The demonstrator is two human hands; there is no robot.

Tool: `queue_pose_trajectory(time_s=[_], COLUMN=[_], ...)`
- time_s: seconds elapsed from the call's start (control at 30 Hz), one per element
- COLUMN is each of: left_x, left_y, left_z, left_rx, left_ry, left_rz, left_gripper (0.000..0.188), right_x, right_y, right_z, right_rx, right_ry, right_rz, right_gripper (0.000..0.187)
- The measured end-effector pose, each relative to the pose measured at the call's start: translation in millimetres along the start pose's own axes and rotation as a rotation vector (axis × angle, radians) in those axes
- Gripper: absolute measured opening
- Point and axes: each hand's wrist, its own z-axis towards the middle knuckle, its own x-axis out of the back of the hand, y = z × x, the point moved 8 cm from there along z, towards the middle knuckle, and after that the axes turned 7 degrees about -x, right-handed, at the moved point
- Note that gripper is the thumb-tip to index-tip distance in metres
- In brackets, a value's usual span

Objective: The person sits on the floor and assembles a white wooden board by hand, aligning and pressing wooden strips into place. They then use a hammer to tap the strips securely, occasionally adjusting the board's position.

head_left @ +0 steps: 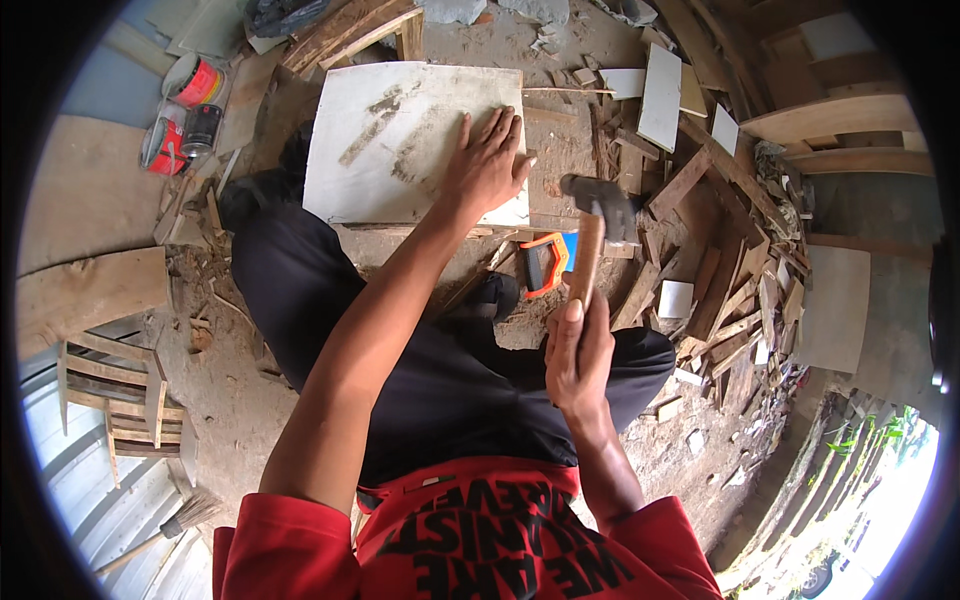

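Observation:
My left hand (pixel 489 165) lies flat with fingers spread on the right part of a white board (pixel 345 120), which has brown smears across its face. Raised over my right knee, my right hand (pixel 580 352) is wrapped round the wooden handle of a hammer (pixel 590 240). The hammer's dark metal head is up, to the right of the board and apart from it. Below the board's right corner, partly behind the hammer, a handsaw (pixel 545 265) with an orange and black handle and a blue part rests low down.
Scrap wood (pixel 720 280) is heaped along the right side. Red cans (pixel 165 145) and a dark can (pixel 203 130) stand at the far left. A slatted wooden piece (pixel 130 400) and a broom (pixel 185 515) are at the lower left. A wooden frame (pixel 355 35) sits beyond the board.

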Motion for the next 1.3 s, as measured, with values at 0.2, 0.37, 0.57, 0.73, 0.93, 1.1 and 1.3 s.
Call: queue_pose_trajectory(time_s=[0.2, 0.37, 0.57, 0.73, 0.93, 1.1, 1.3], left_x=[-1.7, 1.0, 2.0, 9.0, -4.6, 2.0, 3.3], left_y=[-0.9, 0.5, 0.6, 3.8, 3.4, -0.2, -1.2], left_z=[0.9, -1.1, 0.1, 2.3, 2.7, -0.3, -0.8], left_rx=[-0.013, -0.014, -0.010, -0.013, -0.012, 0.010, 0.000], left_ry=[0.006, 0.034, 0.024, 0.017, 0.017, -0.018, 0.004], left_rz=[-0.025, -0.037, -0.012, -0.020, -0.055, -0.031, -0.043], left_gripper=[0.067, 0.067, 0.065, 0.063, 0.068, 0.067, 0.062], right_x=[-13.7, -23.4, 11.9, 4.6, -14.0, 9.7, 6.7], right_y=[0.2, 41.9, -43.2, -26.7, 58.5, -19.6, -48.5], right_z=[2.8, 1.0, -7.5, -3.7, -1.3, -5.8, -7.3], right_rx=[0.112, -0.033, 0.197, 0.389, -0.029, 0.060, 0.367], right_ry=[-0.012, -0.047, 0.053, 0.069, 0.010, 0.027, 0.108], right_rz=[-0.070, -0.144, 0.080, 0.067, -0.253, -0.119, 0.058], right_gripper=[0.035, 0.025, 0.047, 0.047, 0.019, 0.037, 0.042])
